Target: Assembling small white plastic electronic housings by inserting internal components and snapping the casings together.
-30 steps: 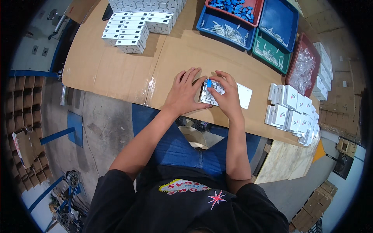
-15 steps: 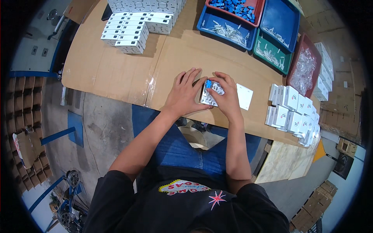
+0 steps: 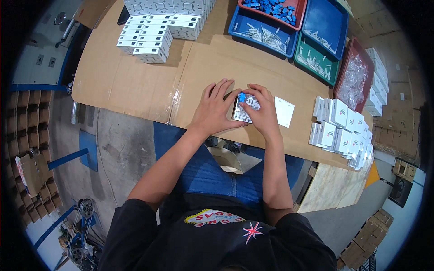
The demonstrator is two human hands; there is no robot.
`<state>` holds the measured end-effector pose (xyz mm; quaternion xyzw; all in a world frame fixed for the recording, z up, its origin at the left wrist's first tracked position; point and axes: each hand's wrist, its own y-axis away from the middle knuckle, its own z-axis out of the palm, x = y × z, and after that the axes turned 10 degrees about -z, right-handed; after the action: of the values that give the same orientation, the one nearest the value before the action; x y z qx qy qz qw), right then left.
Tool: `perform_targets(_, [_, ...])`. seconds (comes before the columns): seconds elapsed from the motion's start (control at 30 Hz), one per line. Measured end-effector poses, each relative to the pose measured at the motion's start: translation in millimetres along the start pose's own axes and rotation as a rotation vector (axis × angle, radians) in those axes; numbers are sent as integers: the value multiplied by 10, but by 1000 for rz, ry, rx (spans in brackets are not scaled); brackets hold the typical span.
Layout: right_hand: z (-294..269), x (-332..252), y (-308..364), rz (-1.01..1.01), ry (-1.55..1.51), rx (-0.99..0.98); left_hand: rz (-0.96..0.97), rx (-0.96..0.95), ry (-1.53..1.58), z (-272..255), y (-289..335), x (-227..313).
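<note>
A small white square housing (image 3: 241,113) with moulded parts inside lies on the cardboard-covered table in front of me. My left hand (image 3: 214,109) wraps its left side, with the thumb along the near edge and the index finger at the far corner. A little blue connector-like piece (image 3: 242,96) sits in the housing's far left corner. Thumb and fingertips of my right hand (image 3: 263,112) close around that blue piece from the right; the exact contact is partly hidden. Just right of this hand lies a flat white plate (image 3: 284,112).
White boxed units (image 3: 151,45) stand stacked at the far left. Far right are trays: a red one (image 3: 296,22) with blue pieces, blue (image 3: 235,32) and green (image 3: 335,77) ones with white parts, a dark red one (image 3: 370,72) with clear bags. Small white cartons (image 3: 339,113) stand at right.
Both hands hold nearly the same pose around the housing. The right fingertips have shifted very slightly at the blue piece.
</note>
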<state>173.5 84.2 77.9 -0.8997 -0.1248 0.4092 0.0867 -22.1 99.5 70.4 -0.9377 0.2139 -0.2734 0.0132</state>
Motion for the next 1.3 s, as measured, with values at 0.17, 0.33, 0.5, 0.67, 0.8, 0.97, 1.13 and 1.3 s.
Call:
perform_targets(0.17, [8,27,5,8,-26,-5,2,-5,2,1,-1,-1])
perform_targets(0.33, [-10,9,2,4,-26,-16,-8,-10,19,-8,-4,5])
perform_targets(0.5, [0,-1,-12,30,-65,24,-8,-9,18,4,-5,9])
perform_targets(0.67, [20,18,-4,19,-33,18,-1,-6,-11,14,-3,-6])
perform_targets(0.8, [24,23,0,19,-51,25,4,-8,-6,19,-2,-16])
perform_targets(0.97, [20,14,-4,13,-27,22,-4,-19,-1,5,-6,-4])
perform_targets(1.13, [22,2,-11,6,-8,7,-18,-16,27,8,-3,3])
perform_targets(1.3, [44,25,3,-20,-20,45,-12,-31,0,12,-7,-6])
